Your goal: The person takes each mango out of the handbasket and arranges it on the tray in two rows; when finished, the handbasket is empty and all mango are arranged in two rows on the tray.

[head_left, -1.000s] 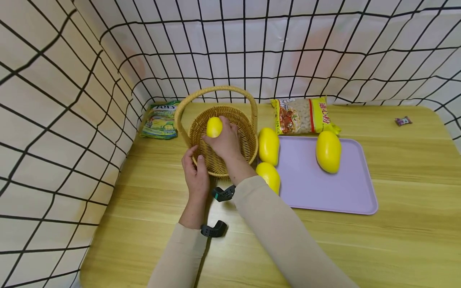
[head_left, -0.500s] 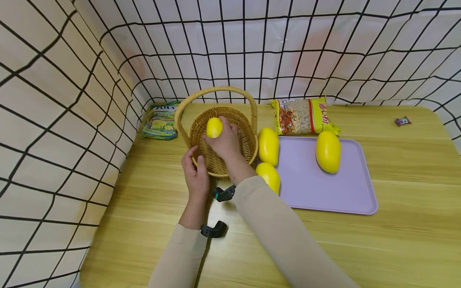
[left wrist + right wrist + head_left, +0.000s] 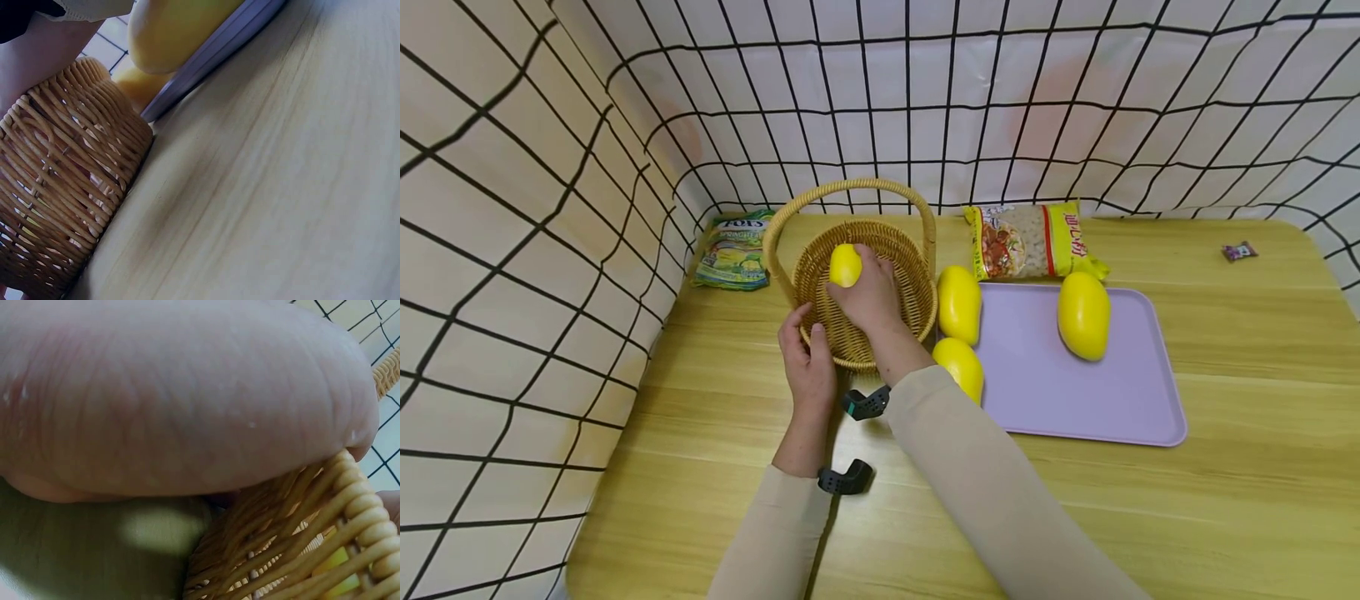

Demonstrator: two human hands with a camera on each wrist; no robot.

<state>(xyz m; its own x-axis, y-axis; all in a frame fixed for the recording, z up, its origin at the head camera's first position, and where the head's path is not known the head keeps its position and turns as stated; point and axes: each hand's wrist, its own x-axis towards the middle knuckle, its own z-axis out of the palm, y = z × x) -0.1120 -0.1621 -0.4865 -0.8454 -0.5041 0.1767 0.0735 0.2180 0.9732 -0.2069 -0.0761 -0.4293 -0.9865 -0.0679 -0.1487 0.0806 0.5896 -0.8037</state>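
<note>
Inside the wicker basket, my right hand holds a yellow mango, its thumb along the near side; its other fingers are largely hidden. My left hand grips the near left of the basket's rim, with its thumb at the rim and its fingers around the outside. Woven sides of the basket fill the left of the left wrist view. A mango and another mango lie by the left edge of a lilac tray; the lower one is partly behind my right sleeve. A further mango lies on the tray.
A green snack bag lies left of the basket. A yellow and red food packet touches the tray's back edge. At the far right is a small purple wrapped sweet. Gridded white cloth walls border the wooden table.
</note>
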